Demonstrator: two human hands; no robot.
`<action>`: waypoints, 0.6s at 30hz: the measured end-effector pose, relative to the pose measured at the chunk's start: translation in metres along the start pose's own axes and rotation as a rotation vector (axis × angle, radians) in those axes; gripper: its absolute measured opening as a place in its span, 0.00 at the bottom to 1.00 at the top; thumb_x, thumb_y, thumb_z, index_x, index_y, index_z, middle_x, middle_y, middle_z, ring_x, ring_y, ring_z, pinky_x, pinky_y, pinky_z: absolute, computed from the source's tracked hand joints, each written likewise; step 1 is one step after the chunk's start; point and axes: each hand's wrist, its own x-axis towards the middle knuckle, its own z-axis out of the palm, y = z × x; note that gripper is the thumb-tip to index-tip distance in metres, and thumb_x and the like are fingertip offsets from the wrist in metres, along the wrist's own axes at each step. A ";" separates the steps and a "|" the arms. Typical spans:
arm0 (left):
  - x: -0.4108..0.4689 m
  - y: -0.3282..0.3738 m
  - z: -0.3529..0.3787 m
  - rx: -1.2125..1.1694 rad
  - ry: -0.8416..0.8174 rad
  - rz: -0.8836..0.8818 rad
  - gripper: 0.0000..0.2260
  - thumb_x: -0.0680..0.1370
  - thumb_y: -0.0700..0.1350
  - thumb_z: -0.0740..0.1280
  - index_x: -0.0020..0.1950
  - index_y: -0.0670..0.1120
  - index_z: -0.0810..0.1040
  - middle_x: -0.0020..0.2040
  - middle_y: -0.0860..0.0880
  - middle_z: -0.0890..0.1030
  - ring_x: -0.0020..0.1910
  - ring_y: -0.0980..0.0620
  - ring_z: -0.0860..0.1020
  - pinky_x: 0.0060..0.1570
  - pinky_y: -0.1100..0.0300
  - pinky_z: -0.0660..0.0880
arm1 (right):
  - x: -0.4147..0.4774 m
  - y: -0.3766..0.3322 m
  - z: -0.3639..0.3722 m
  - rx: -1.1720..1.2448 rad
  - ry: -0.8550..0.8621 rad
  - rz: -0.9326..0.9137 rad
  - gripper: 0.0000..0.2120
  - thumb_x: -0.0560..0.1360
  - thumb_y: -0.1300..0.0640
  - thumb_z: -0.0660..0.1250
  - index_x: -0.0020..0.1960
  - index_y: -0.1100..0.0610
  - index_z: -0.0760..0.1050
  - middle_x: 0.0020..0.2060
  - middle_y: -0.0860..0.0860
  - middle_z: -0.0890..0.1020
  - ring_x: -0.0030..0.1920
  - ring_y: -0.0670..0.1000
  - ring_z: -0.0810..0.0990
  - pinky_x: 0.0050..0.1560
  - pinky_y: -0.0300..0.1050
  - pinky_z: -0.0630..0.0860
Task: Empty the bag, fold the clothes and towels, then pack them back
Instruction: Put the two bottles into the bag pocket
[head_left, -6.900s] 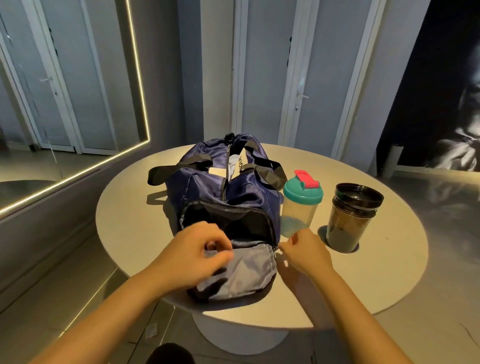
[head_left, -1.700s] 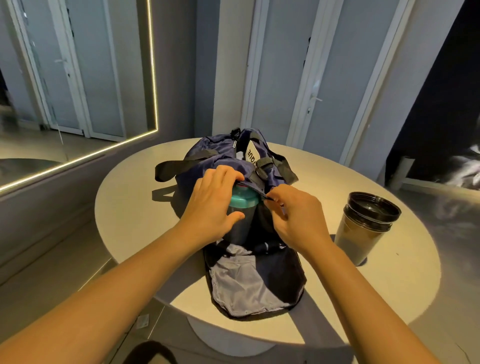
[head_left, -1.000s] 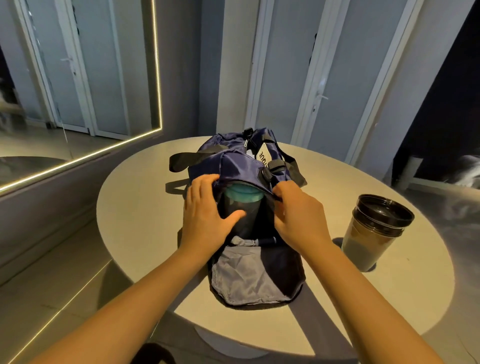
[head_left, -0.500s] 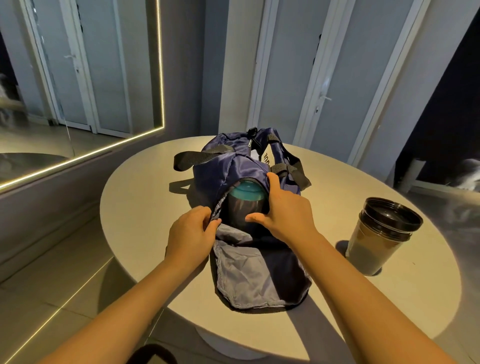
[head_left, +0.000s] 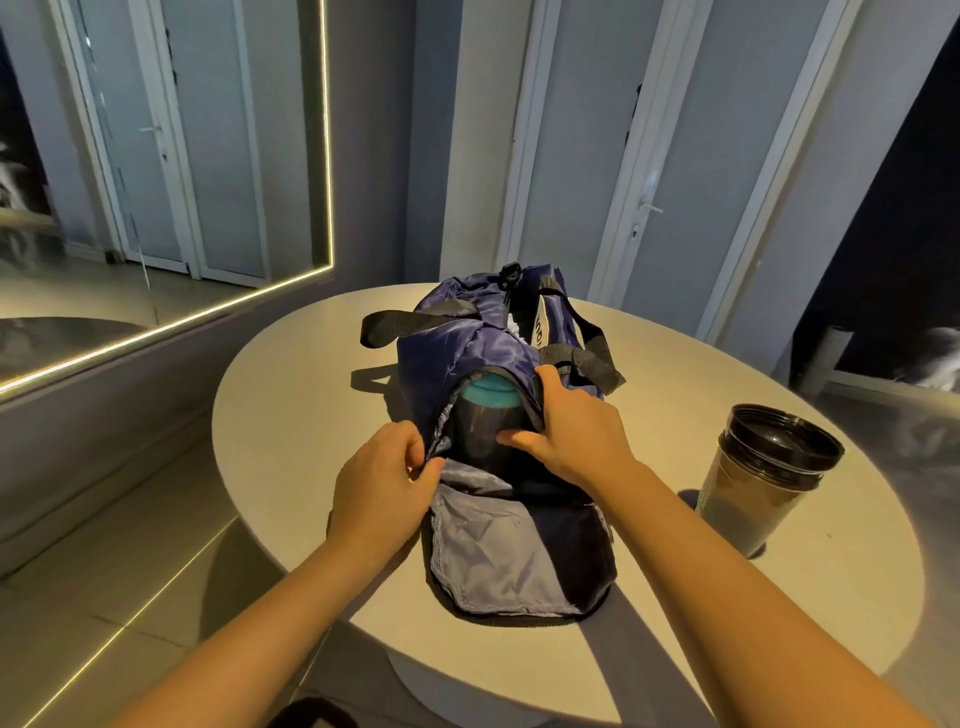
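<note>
The teal-lidded shaker (head_left: 488, 400), out on the table (head_left: 291, 395) 7 seconds ago, now sits in the end pocket (head_left: 483, 545) of the navy bag (head_left: 483, 343). The left hand (head_left: 384, 483) pinches the pocket's edge, and the right hand (head_left: 576, 436) grips its rim; 1 dark tumbler (head_left: 769, 478) likely goes next.

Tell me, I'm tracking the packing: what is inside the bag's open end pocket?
A teal-lidded shaker bottle stands in the navy bag, whose pocket the left hand and right hand hold open. Anything behind or below it is hidden.
</note>
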 end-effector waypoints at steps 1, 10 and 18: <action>-0.003 0.003 -0.002 0.020 -0.006 0.126 0.10 0.77 0.51 0.73 0.43 0.52 0.74 0.41 0.56 0.77 0.39 0.54 0.74 0.36 0.60 0.73 | -0.001 0.001 0.000 0.006 0.008 -0.013 0.36 0.73 0.29 0.67 0.69 0.52 0.62 0.49 0.53 0.82 0.46 0.58 0.81 0.43 0.54 0.80; -0.030 0.004 0.010 0.331 -0.309 0.387 0.21 0.83 0.61 0.53 0.66 0.58 0.80 0.62 0.62 0.78 0.62 0.55 0.69 0.60 0.56 0.65 | -0.003 -0.006 -0.001 -0.091 0.043 0.061 0.35 0.74 0.25 0.60 0.64 0.54 0.67 0.46 0.53 0.81 0.45 0.57 0.80 0.37 0.48 0.72; -0.002 0.024 -0.008 0.227 -0.184 0.290 0.13 0.80 0.59 0.64 0.53 0.54 0.84 0.50 0.57 0.83 0.49 0.55 0.76 0.52 0.54 0.75 | -0.001 -0.012 -0.019 -0.022 -0.054 0.101 0.35 0.71 0.27 0.66 0.65 0.52 0.68 0.54 0.53 0.82 0.51 0.58 0.81 0.48 0.54 0.80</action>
